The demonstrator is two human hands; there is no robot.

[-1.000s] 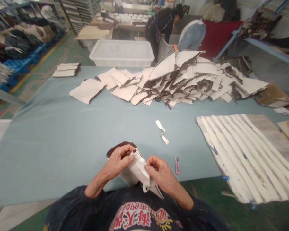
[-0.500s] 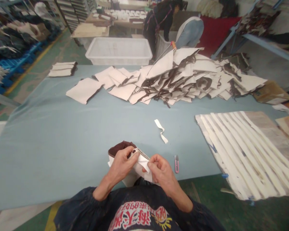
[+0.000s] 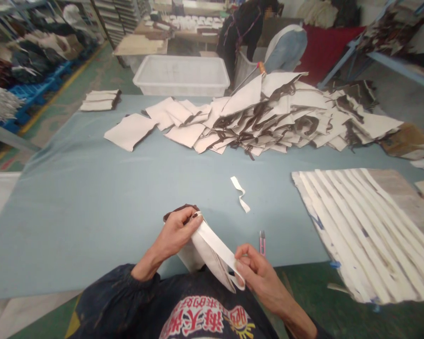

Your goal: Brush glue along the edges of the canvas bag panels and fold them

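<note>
Close to my body, at the table's front edge, I hold a white fabric piece with a dark brown part. My left hand pinches its upper corner together with one end of a white strip. Farther down that strip, my right hand has it between thumb and fingers; the strip is stretched out and loops round below. Pink thread snips lie on the table just beyond my right hand. A short, twisted white strip rests farther up.
On the blue-green table, a large heap of white, brown-edged fabric pieces spreads along the far side. Many long white strips lie at the right. Behind stands a white bin; a co-worker bends beside it.
My right hand has moved down and to the right, drawing the white strip out long from my left hand. The fabric has turned, with less of its brown part showing.
</note>
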